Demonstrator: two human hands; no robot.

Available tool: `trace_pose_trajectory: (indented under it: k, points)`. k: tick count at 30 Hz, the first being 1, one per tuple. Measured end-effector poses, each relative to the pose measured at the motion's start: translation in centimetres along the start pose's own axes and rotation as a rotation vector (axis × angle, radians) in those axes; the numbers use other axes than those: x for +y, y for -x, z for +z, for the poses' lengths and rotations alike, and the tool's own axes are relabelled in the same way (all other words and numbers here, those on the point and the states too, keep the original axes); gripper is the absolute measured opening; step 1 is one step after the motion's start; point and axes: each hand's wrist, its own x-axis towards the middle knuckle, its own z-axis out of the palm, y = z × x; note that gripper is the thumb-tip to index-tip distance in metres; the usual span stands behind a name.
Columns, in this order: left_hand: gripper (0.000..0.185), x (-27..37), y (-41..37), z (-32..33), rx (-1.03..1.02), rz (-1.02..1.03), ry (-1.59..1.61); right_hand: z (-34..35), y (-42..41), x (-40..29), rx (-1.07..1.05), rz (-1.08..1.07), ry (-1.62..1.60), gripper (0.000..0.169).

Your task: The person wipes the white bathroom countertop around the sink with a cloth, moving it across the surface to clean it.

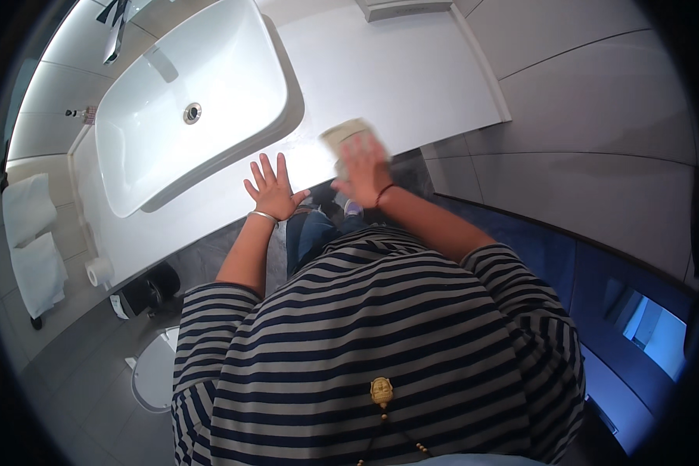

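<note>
My right hand [363, 169] lies over a folded beige cloth [347, 131] on the front part of the white countertop [396, 76]; hand and cloth are slightly blurred. Its fingers rest on top of the cloth, and whether they grip it cannot be told. My left hand [275, 189] is spread at the counter's front edge, fingers apart, holding nothing, with a silver bangle on the wrist. Ahead of it stands a white vessel sink [233, 76] with a metal drain [192, 113].
A chrome faucet [115, 41] is behind the sink, near a small bottle [87, 114]. White towels [32, 215] hang at the left, above a toilet paper roll [99, 271]. A toilet [151, 373] stands lower left. A grey box-like object [408, 8] sits on the counter's far side.
</note>
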Motion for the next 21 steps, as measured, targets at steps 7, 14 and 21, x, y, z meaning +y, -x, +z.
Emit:
trace_pose_trajectory:
  k: [7,14,21]
  points:
    - [0.112,0.2,-0.1,-0.3,-0.037,-0.021,-0.009,-0.9,0.2,4.8,0.046,-0.192,0.024,0.063]
    - [0.113,0.6,0.0,-0.3,-0.035,-0.023,-0.006,-1.4,2.4,7.5,0.142,0.069,0.109,0.073]
    - [0.114,0.6,-0.3,-0.6,-0.035,-0.025,-0.006,1.3,-1.3,0.4,0.134,-0.272,-0.146,0.07]
